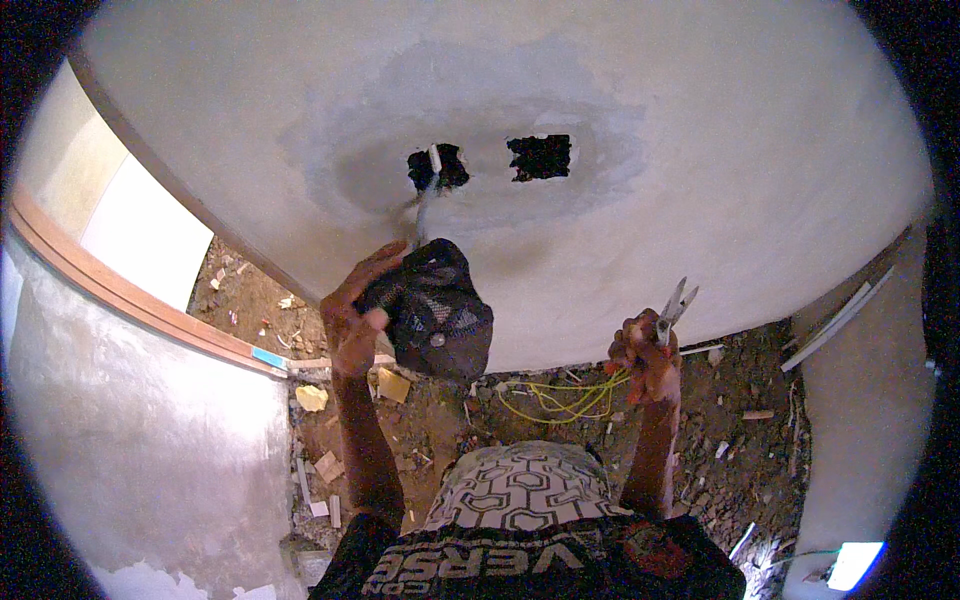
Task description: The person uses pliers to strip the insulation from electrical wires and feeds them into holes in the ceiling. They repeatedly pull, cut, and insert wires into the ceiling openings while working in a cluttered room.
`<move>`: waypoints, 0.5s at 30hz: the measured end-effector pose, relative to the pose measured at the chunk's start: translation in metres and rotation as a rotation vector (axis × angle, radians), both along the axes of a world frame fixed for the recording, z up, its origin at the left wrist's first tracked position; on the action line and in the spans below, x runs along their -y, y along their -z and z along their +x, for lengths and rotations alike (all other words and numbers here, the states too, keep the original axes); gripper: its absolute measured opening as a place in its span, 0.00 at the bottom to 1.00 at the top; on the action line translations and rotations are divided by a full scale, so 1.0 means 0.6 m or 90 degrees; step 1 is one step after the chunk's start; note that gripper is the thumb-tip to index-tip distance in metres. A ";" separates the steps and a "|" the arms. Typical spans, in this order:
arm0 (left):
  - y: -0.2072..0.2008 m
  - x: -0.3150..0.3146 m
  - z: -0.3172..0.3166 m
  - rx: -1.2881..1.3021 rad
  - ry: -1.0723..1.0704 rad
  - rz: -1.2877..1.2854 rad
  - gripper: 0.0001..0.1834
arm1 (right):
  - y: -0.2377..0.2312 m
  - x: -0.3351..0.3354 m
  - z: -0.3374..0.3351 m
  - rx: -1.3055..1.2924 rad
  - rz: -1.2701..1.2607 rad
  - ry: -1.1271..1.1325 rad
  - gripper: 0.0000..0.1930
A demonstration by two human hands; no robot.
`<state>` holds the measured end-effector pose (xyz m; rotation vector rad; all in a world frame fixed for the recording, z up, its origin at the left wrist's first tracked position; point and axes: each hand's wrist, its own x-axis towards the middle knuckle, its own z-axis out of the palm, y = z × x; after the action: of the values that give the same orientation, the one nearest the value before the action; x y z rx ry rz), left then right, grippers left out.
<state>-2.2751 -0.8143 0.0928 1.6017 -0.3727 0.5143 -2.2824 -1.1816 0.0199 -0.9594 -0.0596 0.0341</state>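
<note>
While your left hand [352, 325] clasps the dark mesh bundle [440, 335] at nine o'clock and your right hand [646, 356] grips pliers [666, 325] at three, a careless swing could gouge the wall [720, 180].

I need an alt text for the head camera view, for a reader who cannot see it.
A person's right hand grips open-jawed pliers while the left hand holds a dark mesh item. Before them, a plastered wall has two dark holes, with a pale strip at the left one. Yellow wire loops show lower down.
</note>
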 end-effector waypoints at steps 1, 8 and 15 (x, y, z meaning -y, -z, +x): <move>0.006 -0.001 0.004 -0.006 -0.009 -0.028 0.35 | 0.005 0.002 0.004 -0.005 0.015 -0.016 0.10; -0.026 0.011 0.021 -0.192 -0.064 -0.077 0.24 | 0.018 0.011 0.015 -0.015 -0.013 -0.072 0.09; -0.067 0.122 -0.063 0.228 -0.570 0.280 0.16 | -0.006 -0.004 0.004 -0.014 0.005 -0.072 0.08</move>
<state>-2.3129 -0.8876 0.1328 2.0727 0.0030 1.4940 -2.2802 -1.1789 0.0238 -0.9474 -0.0942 0.1491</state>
